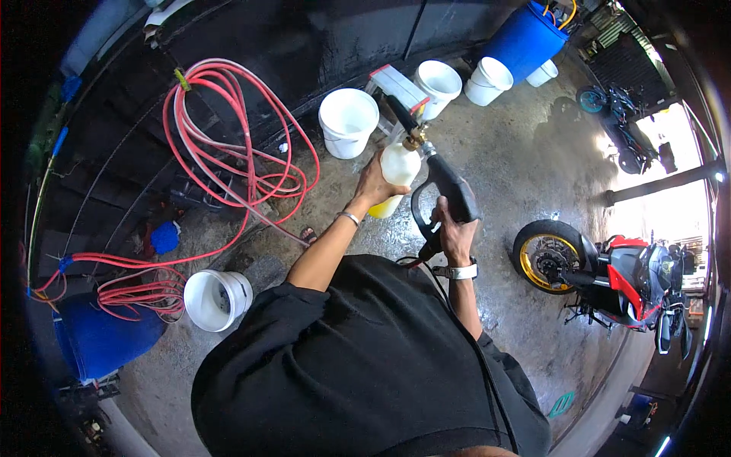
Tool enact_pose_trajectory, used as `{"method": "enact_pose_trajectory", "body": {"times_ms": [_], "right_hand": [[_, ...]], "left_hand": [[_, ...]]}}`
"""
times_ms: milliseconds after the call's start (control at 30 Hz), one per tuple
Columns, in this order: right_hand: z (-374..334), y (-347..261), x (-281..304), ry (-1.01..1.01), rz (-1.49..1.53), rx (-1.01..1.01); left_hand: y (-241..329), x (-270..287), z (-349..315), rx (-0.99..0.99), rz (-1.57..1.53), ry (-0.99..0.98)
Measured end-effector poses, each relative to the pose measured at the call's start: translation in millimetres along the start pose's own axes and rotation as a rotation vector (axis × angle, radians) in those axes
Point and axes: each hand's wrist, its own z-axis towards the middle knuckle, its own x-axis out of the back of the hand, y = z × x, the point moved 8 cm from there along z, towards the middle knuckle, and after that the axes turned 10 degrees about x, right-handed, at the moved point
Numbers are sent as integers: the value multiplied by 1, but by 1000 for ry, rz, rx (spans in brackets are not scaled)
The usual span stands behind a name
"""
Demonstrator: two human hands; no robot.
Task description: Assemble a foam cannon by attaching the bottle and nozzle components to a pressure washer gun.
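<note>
My left hand (373, 183) is wrapped round the side of a foam cannon bottle (400, 163), translucent white with yellow at its lower end. On top of the bottle sits a brass fitting (416, 138) with a black nozzle (401, 113) pointing away from me. That fitting joins the metal end of a black pressure washer gun (454, 189). Closed on the gun's rear part is my right hand (457, 238), just behind the trigger guard loop. A dark hose (449, 293) runs from the gun back along my body.
White buckets (349, 122) stand along the dark wall beside a small step stool (397, 85). Coiled red hose (251, 152) hangs at left, above another white bucket (219, 300). To the right, a motorcycle (609, 278) stands on wet concrete. A blue barrel (525, 42) occupies the far corner.
</note>
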Motion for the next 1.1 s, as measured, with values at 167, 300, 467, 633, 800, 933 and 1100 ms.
{"method": "enact_pose_trajectory", "body": {"times_ms": [167, 300, 467, 633, 800, 933, 1100], "right_hand": [[-3, 2, -7, 25, -152, 194], [-10, 26, -3, 16, -74, -79], [-14, 20, 3, 53, -101, -14], [-22, 25, 11, 90, -107, -106], [-30, 20, 20, 181, 6, 13], [-40, 34, 22, 206, 5, -60], [-50, 39, 25, 171, 29, -140]], "left_hand": [[-21, -2, -2, 27, 16, -8], [-27, -2, -3, 67, 91, -22], [-18, -4, -4, 40, 72, -40], [-19, -17, -6, 35, 26, -117], [-22, -27, -12, -30, 54, -121], [-31, -32, -17, 4, 76, -130], [-35, -39, -17, 17, 106, -166]]}}
